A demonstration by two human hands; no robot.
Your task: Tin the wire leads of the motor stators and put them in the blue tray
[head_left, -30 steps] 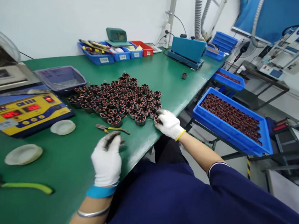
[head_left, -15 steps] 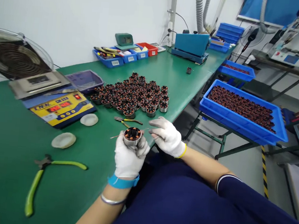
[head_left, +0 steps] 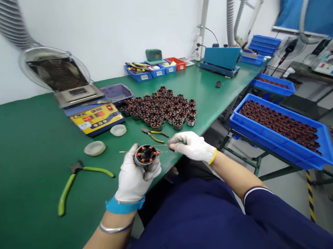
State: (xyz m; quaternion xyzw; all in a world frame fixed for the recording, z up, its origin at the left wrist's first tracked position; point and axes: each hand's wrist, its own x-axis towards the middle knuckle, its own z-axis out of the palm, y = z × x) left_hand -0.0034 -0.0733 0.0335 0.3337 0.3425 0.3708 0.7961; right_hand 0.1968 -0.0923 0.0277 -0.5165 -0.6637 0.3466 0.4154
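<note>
My left hand (head_left: 133, 180), in a white glove, is closed around a round motor stator (head_left: 145, 155) with copper windings and a silvery rim, its open face up. Thin wire ends stick out of the stator on both sides. My gloved right hand (head_left: 193, 146) is just to the right of it, its fingertips pinched on a thin wire (head_left: 160, 145) that runs toward the stator. Small cutting pliers (head_left: 155, 134) with yellow-green handles lie beyond the hands. Behind them, several more stators (head_left: 162, 108) stand packed together on the green bench.
Larger green-handled cutters (head_left: 69, 185) lie spread at the left. Two whitish lids (head_left: 95, 148) are near a yellow-and-blue solder pot unit (head_left: 95, 118). A purple tray (head_left: 118, 92) stands behind. Right of the bench, a blue crate (head_left: 285, 131) full of stators rests on a stand.
The right hand has gone from spread fingers to a pinch on the wire. My left hand has turned the stator slightly. The whole view has shifted, with bench items now further right.
</note>
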